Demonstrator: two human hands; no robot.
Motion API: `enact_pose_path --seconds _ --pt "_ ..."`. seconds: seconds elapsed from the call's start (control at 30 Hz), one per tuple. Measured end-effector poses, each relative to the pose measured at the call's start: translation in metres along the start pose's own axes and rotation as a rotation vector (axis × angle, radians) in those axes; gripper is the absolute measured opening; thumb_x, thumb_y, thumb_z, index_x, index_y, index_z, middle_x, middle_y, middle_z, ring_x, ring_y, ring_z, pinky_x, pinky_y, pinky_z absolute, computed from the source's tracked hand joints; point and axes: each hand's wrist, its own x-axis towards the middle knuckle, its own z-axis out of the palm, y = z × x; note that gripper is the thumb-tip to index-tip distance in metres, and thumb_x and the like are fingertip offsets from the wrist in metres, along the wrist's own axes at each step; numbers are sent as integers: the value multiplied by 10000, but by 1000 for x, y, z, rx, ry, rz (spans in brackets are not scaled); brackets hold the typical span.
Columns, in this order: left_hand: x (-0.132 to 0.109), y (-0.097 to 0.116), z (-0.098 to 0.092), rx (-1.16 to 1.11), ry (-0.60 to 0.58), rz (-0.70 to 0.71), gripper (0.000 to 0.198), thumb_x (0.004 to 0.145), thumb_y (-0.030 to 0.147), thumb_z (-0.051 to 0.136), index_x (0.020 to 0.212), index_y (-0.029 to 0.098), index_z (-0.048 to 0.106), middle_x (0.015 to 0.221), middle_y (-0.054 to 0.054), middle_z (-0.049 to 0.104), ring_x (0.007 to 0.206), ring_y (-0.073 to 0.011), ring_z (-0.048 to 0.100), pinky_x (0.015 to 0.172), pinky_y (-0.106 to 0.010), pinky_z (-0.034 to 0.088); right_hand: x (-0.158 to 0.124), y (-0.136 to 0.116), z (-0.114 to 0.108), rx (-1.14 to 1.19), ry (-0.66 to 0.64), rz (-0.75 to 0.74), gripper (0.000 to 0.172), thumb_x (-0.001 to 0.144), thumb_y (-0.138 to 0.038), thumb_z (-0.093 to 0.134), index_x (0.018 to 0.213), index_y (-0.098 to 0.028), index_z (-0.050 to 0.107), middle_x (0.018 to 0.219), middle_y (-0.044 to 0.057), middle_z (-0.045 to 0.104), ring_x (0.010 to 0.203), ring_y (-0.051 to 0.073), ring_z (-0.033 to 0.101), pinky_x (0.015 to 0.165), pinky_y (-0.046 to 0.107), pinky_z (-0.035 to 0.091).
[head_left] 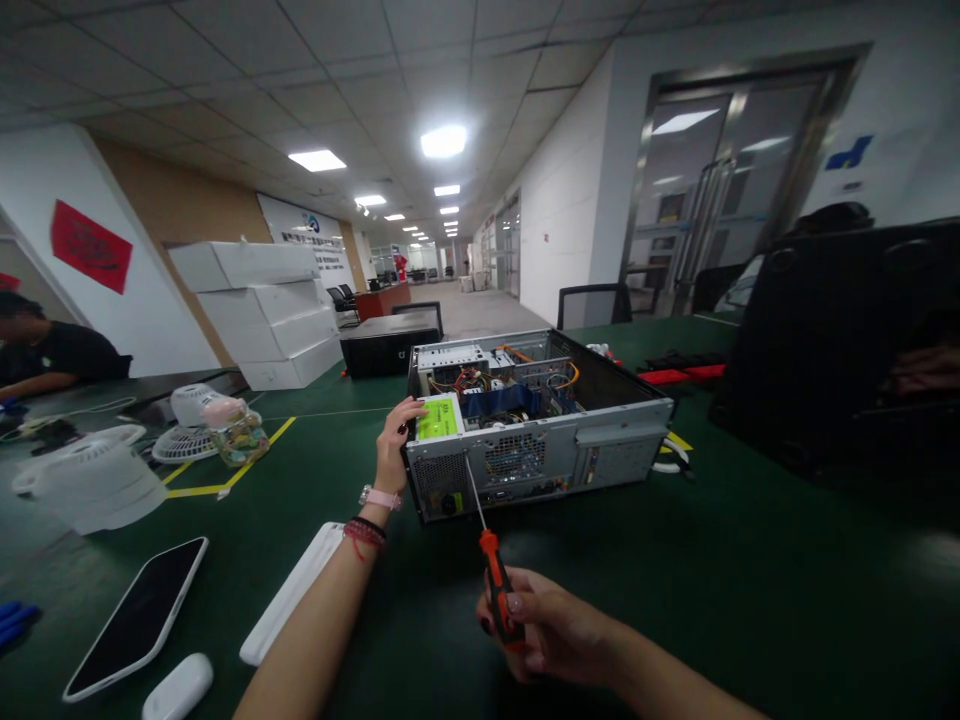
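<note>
An uncovered desktop computer case [626,432] lies on its side on the green table, its rear panel facing me. My left hand [394,440] grips its left corner, fingers curled over the top edge beside the power supply [439,418] with a yellow-green label. In my right hand [551,620] is an orange and black screwdriver [496,580], fingers closed round its handle. The screwdriver's shaft points up and away, with its tip at the rear panel just right of the power supply's vented face. Whether a screw sits under the tip is too small to tell. Cables and a blue ribbon show inside the case.
A phone [139,617], a white earbud case [178,688] and a long white object [294,592] lie at left. Beyond stand a jar [236,432], a small fan and stacked white boxes [262,320]. A large black panel [832,350] stands at right. A person sits far left.
</note>
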Motion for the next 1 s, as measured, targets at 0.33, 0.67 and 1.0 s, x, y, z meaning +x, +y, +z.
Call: enact_pose_path --seconds 0.33,0.67,1.0 --pt "0 3 0 40 12 -19 456 877 382 233 929 169 633 1150 -90 624 1241 -242 456 1074 -428 323 0 2 -2 -6 23 5 399 608 -323 764 832 -161 477 729 -52 576 373 7 455 387 162 322" --pt "0 0 -1 8 -7 3 433 883 356 244 954 174 630 1163 -90 613 1239 -236 454 1072 -429 322 -3 -1 2 51 -9 -15 364 630 -329 758 838 -156 515 754 -33 586 380 22 495 371 150 364" --pt "1 3 0 70 -7 -17 411 900 339 249 950 162 617 1155 -95 614 1235 -219 457 1074 -413 320 -3 2 5 46 -5 8 323 709 -331 698 947 -169 551 817 16 625 509 70 584 474 182 413"
